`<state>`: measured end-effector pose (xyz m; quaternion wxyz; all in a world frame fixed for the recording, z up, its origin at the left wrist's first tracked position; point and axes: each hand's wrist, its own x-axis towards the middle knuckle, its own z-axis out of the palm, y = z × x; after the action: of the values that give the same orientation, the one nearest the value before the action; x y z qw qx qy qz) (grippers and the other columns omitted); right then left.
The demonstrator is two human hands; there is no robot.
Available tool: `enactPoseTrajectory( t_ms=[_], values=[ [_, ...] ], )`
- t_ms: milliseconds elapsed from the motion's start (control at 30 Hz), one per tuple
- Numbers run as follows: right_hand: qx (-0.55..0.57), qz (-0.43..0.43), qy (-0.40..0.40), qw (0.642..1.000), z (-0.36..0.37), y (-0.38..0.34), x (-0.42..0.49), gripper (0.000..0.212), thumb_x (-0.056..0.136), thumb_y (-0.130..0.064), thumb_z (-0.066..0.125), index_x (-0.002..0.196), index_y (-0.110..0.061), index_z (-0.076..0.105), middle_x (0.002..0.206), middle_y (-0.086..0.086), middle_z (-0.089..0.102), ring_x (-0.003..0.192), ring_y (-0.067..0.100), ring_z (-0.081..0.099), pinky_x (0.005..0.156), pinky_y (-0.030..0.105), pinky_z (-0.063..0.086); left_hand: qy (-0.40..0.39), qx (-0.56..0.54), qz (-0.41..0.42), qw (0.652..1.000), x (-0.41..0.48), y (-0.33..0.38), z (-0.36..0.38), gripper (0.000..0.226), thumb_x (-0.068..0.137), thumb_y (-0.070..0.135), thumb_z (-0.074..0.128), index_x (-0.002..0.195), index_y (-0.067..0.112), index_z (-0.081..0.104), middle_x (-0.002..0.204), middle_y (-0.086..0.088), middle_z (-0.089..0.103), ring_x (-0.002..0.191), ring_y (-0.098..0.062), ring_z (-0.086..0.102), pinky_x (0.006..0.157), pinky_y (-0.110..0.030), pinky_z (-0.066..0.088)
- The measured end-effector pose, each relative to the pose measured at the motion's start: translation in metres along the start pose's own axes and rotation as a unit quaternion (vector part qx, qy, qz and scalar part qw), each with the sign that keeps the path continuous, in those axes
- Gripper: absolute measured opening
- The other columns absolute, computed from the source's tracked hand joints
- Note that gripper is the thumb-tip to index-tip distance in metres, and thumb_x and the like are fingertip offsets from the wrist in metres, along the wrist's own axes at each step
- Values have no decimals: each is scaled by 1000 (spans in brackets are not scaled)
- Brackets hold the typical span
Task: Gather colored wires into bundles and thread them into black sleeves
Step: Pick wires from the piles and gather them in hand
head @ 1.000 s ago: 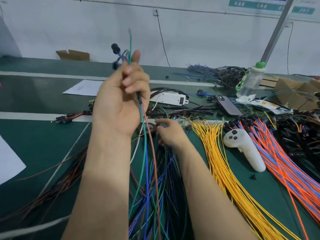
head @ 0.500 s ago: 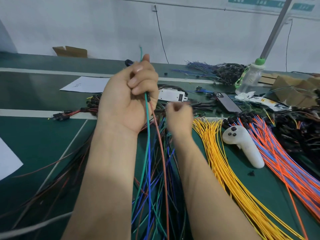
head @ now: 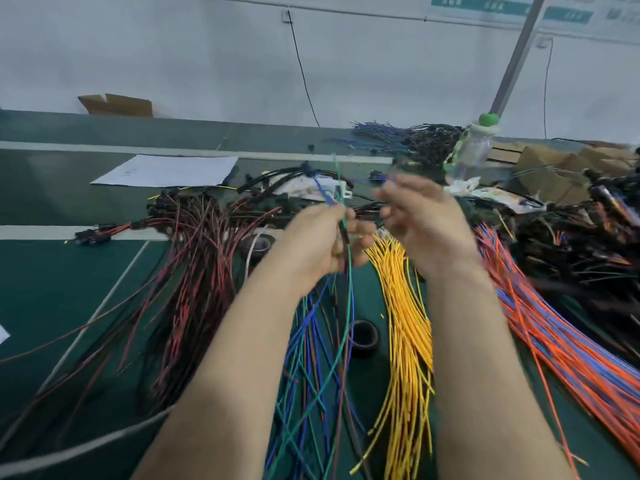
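The left hand (head: 318, 244), mid-frame, is closed in a fist round the held wires (head: 348, 289), a few thin strands in green and blue. Their ends stick up above the knuckles, and the rest trails down into the loose mixed wires (head: 311, 393) on the green tabletop (head: 52, 289). A short dark piece lies along the green strand at the fingers; whether it is a sleeve cannot be told. The right hand (head: 422, 220), just right of the left and apart from it, is blurred with its fingers half curled; I cannot tell whether it holds anything. Yellow wires (head: 408, 323) lie between the forearms, orange and blue wires (head: 554, 341) at the right, red and black wires (head: 194, 271) at the left. A black tape roll (head: 363, 337) sits between the mixed wires and the yellow ones
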<state>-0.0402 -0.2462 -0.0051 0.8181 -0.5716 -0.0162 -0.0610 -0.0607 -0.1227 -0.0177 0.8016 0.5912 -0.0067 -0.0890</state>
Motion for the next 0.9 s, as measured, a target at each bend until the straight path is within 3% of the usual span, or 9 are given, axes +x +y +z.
enactPoseTrajectory(
  t_ms=[133,200,267,367,433,533,700,800,900],
  values=[
    [-280,-33,0,959,11,37,6,16,86,-2,64,96,-8,53,75,6,59,63,17,57,63,27,49,25,26,-61,998,16,-25,-8,38,104,30,28,81,14,53,49,2,61,36,-8,53,37,-15,41],
    [-324,-42,-36,944,13,48,9,12,87,-4,64,87,-11,53,77,5,58,67,18,56,66,31,48,42,13,-61,997,21,-31,-15,39,103,37,30,79,13,50,43,3,53,30,-6,39,32,-12,31],
    [-306,-33,-71,949,10,53,13,5,91,-6,60,90,-11,58,80,4,62,60,10,54,59,21,46,52,-28,-51,997,24,-33,-22,35,103,33,34,78,13,48,41,7,40,29,-2,26,29,-12,20],
    [-315,-15,-5,949,-8,59,22,10,94,-12,54,101,-13,62,102,8,68,73,12,63,69,26,51,34,-227,-28,973,24,-20,-37,33,103,26,33,74,14,43,41,10,29,27,0,23,26,-13,18],
    [-454,-1,84,887,-28,63,30,20,92,-18,57,110,-13,65,114,8,67,101,22,63,87,33,49,-11,-400,9,916,18,-3,-48,33,102,24,33,71,14,43,44,8,31,29,-2,27,28,-13,20],
    [-598,88,83,792,-45,73,36,35,88,-26,63,119,-10,62,124,13,61,115,32,55,95,36,47,-71,-514,60,853,3,20,-51,19,91,13,39,73,10,45,50,5,32,33,-7,30,34,-14,21],
    [-670,115,82,729,-40,89,36,42,88,-38,64,121,-11,57,129,14,52,120,35,48,101,45,42,-125,-600,21,790,-13,38,-40,25,92,-1,37,69,1,49,54,-8,40,38,-19,39,30,-19,33],
    [-665,108,97,733,-42,93,39,34,91,-32,61,115,-9,60,125,15,56,116,35,51,100,45,44,-141,-574,-7,807,-12,33,-31,21,82,-8,36,67,3,46,52,-7,43,36,-18,43,29,-19,35],
    [-627,93,114,765,-44,94,40,26,90,-27,60,103,-6,66,108,14,64,102,33,58,87,39,50,-69,-445,-27,893,9,9,-21,34,101,14,32,72,6,48,47,3,42,29,-4,36,27,-12,27]
  ],
)
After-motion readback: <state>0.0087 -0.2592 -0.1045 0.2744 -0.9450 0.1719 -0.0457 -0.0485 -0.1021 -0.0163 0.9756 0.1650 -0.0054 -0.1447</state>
